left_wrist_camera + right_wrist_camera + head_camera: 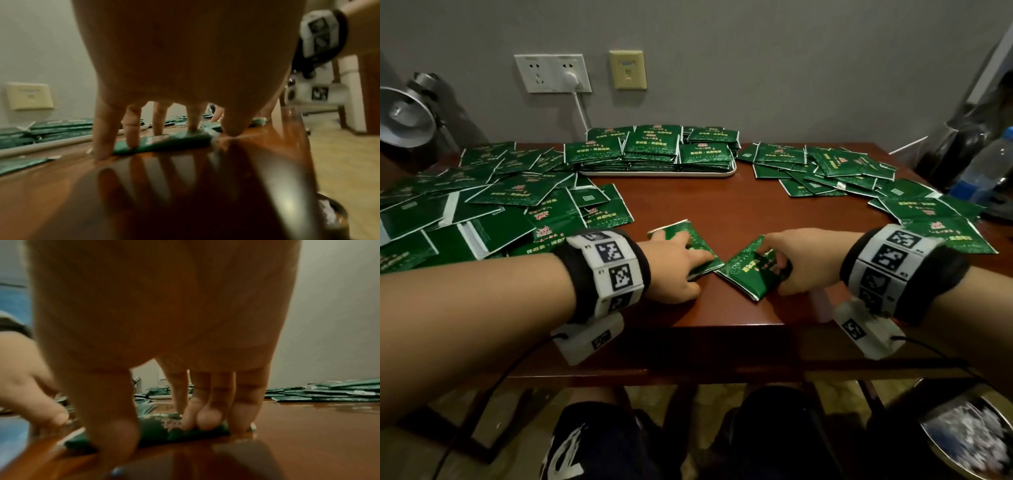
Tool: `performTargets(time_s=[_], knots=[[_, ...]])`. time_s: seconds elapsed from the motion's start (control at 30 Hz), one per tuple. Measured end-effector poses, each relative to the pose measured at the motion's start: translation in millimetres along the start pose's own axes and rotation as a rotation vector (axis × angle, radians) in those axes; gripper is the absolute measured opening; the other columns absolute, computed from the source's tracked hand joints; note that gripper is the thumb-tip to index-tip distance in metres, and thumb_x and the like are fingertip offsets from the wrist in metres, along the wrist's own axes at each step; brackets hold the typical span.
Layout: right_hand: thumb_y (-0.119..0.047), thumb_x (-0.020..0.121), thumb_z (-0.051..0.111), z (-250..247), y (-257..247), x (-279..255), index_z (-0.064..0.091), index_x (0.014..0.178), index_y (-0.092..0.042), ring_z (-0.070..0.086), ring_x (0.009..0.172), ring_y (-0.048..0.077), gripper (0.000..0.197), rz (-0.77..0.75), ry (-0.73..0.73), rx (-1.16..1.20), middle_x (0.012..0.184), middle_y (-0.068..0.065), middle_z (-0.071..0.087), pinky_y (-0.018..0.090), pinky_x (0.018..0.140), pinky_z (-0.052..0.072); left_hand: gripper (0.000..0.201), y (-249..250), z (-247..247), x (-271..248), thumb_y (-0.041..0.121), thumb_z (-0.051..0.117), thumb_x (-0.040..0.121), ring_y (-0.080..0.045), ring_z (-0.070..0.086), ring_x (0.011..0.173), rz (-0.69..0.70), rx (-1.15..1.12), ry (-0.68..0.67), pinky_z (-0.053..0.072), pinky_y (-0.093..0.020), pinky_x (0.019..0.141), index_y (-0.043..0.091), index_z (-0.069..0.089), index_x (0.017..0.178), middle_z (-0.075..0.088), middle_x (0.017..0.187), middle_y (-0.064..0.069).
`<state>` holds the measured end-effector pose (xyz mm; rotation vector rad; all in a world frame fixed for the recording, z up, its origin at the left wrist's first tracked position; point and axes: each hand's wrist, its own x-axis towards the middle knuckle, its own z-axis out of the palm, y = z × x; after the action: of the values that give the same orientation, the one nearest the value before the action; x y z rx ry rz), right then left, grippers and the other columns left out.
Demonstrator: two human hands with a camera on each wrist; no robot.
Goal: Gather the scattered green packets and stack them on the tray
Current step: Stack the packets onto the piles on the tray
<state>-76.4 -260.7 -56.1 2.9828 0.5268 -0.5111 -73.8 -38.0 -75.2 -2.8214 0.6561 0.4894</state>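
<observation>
Fingers (131, 129) of our left hand (671, 267) lie straight and spread, pressing flat on one green packet (688, 246) near the front edge of the worktop (705, 202); our right hand (804, 260) has thumb and curled fingers (209, 417) pinching a second packet (748, 270) just beside it. These two packets sit corner to corner, their long axes angled toward each other like a V. Far beyond both, straight ahead, our tray (732, 171) holds several stacks; neither hand is clearly nearer to it. We count two packets in hand and one tray; loose heaps at far left (482, 205) and far right (859, 174) are too many and too overlapped for us to count
</observation>
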Motion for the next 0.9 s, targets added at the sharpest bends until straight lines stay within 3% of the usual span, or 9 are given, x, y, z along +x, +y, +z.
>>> performTargets(time_s=[0.17, 0.27, 0.33, 0.4, 0.43, 0.5, 0.57, 0.7, 0.9], knots=[[-0.054, 0.080, 0.062, 0.9, -1.8, 4.8, 0.043, 0.132, -0.028, 0.054, 0.094, 0.024, 0.062, 0.024, 0.034, -0.040, 0.114, 0.001, 0.041, 0.036, 0.079, 0.049, 0.021, -6.4, -4.4, -0.6, 0.044, 0.055, 0.088, -0.024, 0.050, 0.105, 0.112, -0.180, 0.093, 0.047, -0.041, 0.092, 0.025, 0.055, 0.097, 0.043, 0.118, 0.002], [-0.091, 0.061, 0.042, 4.3, -11.8, 5.8, 0.045, 0.119, -0.031, 0.051, 0.106, 0.028, 0.084, 0.094, 0.043, -0.056, 0.112, -0.001, 0.041, 0.041, 0.088, 0.048, 0.036, -8.4, -0.2, 3.7, 0.059, 0.058, 0.084, -0.024, 0.047, 0.101, -0.001, -0.176, 0.188, 0.046, -0.040, 0.090, 0.025, 0.051, 0.078, 0.045, 0.105, -0.002], [-0.089, 0.064, 0.046, 10.2, -20.9, 6.5, 0.046, 0.106, -0.028, 0.053, 0.102, 0.027, 0.074, 0.056, 0.052, -0.107, 0.105, -0.003, 0.040, 0.036, 0.081, 0.046, 0.044, -7.9, 2.3, 6.2, 0.067, 0.057, 0.080, -0.025, 0.043, 0.103, -0.096, -0.148, 0.198, 0.046, -0.041, 0.090, 0.024, 0.048, 0.082, 0.043, 0.106, -0.003], [-0.059, 0.079, 0.062, 11.3, -26.4, 8.0, 0.049, 0.091, -0.027, 0.058, 0.101, 0.026, 0.037, -0.071, 0.083, -0.073, 0.109, -0.004, 0.047, 0.035, 0.080, 0.048, 0.043, -7.8, 2.0, 7.1, 0.063, 0.058, 0.081, -0.027, 0.040, 0.106, -0.153, -0.140, 0.168, 0.046, -0.044, 0.093, 0.023, 0.047, 0.090, 0.039, 0.111, -0.005], [-0.038, 0.081, 0.066, 9.4, -26.2, 8.7, 0.052, 0.088, -0.028, 0.057, 0.109, 0.025, 0.018, -0.140, 0.080, -0.040, 0.118, -0.004, 0.050, 0.036, 0.087, 0.048, 0.035, -7.7, 0.7, 6.0, 0.054, 0.059, 0.082, -0.027, 0.041, 0.107, -0.162, -0.151, 0.139, 0.046, -0.045, 0.093, 0.023, 0.047, 0.092, 0.039, 0.113, -0.005], [-0.010, 0.079, 0.061, 4.2, -21.9, 7.5, 0.056, 0.092, -0.027, 0.042, 0.132, 0.021, 0.022, -0.212, 0.020, -0.021, 0.139, -0.004, 0.046, 0.028, 0.108, 0.035, 0.017, -9.4, -3.4, 5.7, 0.032, 0.058, 0.081, -0.027, 0.042, 0.107, -0.154, -0.179, 0.093, 0.047, -0.045, 0.091, 0.024, 0.049, 0.093, 0.039, 0.115, -0.005], [-0.015, 0.080, 0.063, 4.1, -15.2, 8.3, 0.056, 0.100, -0.024, 0.033, 0.138, 0.019, 0.023, -0.202, 0.075, -0.029, 0.142, -0.002, 0.043, 0.019, 0.110, 0.022, 0.017, -12.1, -7.3, 7.7, 0.032, 0.057, 0.080, -0.027, 0.042, 0.108, -0.160, -0.208, 0.113, 0.047, -0.045, 0.092, 0.025, 0.052, 0.095, 0.040, 0.118, -0.005], [-0.068, 0.074, 0.064, 6.9, -3.3, 15.4, 0.048, 0.103, -0.028, 0.054, 0.098, 0.019, 0.051, 0.063, 0.091, -0.036, 0.110, -0.002, 0.051, 0.034, 0.080, 0.050, 0.079, -6.6, -4.1, 19.3, 0.077, 0.053, 0.075, -0.032, 0.045, 0.117, -0.262, -0.119, 0.167, 0.043, -0.044, 0.097, 0.017, 0.041, 0.125, 0.044, 0.126, -0.011], [-0.043, 0.083, 0.063, 4.2, 0.2, 24.4, 0.053, 0.097, -0.029, 0.055, 0.086, 0.021, 0.023, 0.016, 0.118, -0.099, 0.103, 0.000, 0.054, 0.034, 0.076, 0.051, 0.059, -5.1, -13.0, 34.0, 0.043, 0.066, 0.077, -0.033, 0.044, 0.114, -0.188, -0.177, 0.125, 0.038, -0.038, 0.083, 0.018, 0.038, 0.122, 0.044, 0.123, -0.012]])
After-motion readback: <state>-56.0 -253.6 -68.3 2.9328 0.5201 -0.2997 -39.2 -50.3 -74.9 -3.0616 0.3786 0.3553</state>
